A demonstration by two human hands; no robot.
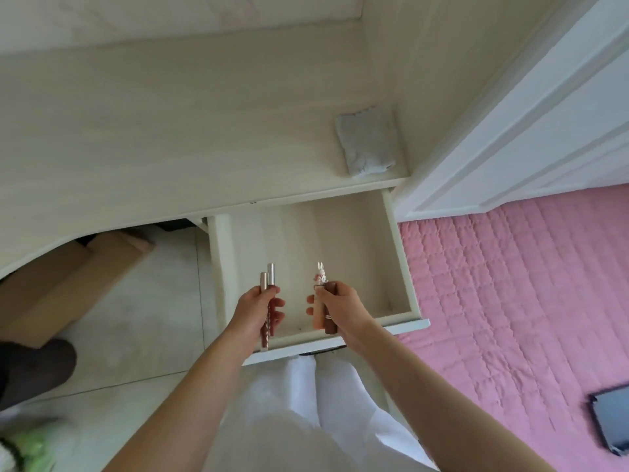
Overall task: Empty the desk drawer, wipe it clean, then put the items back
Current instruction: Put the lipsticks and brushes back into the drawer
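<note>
Both of my forearms reach up from the bottom of the frame over white trousers, and each hand is closed around small cosmetic tubes above the open drawer (394, 253) at centre. My left hand (253, 313) has its fingers wrapped round two slim tubes (267, 294) with metallic caps, held upright side by side, caps poking out above the fist. My right hand (342, 306) grips two stubbier tubes (323, 318), one peach and one brown, pressed together; the peach one carries what looks like a little rabbit figure on top, though it is too small to be sure. Beneath the hands the drawer's pale floor shows bare, and the drawer is pulled well out from under the desk top (170, 131). On the desk's right end, above the drawer, lies a folded grey cloth (369, 141). To the right spreads a pink quilted cover (510, 284) with a dark flat device (612, 420) at the lower right edge. A cardboard box (68, 277) sits under the desk at left.
</note>
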